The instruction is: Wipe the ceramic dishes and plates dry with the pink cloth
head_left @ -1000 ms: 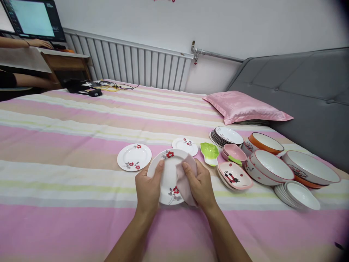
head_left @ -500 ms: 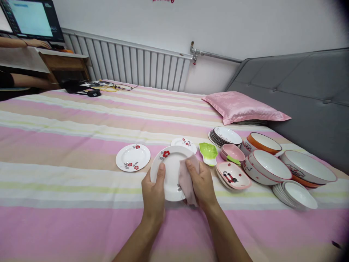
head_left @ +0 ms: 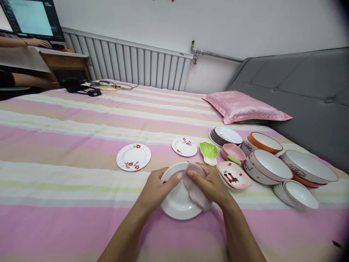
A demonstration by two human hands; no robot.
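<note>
My left hand (head_left: 156, 187) grips the left rim of a white plate (head_left: 177, 200) held low over the striped bedspread (head_left: 68, 145). Against the plate's right side my right hand (head_left: 211, 183) presses a pale pink cloth (head_left: 195, 185), fingers closed on it. The plate's flower pattern is mostly hidden by the hands. Two more white plates with red flowers lie flat beyond: a larger plate (head_left: 133, 157) to the left and a smaller plate (head_left: 184, 146) behind the hands.
Right of my hands stand a green leaf dish (head_left: 208, 152), pink dishes (head_left: 234, 174), a plate stack (head_left: 226, 135), several bowls (head_left: 268, 167) and stacked small bowls (head_left: 297, 194). A pink pillow (head_left: 242, 107) leans by the grey headboard. Another person's arm (head_left: 24, 42) rests at a desk with a monitor, far left.
The plate has dropped lower and tilted flatter toward me. It has turned so its red flowers are now covered. My right hand with the cloth has shifted over its upper right rim.
</note>
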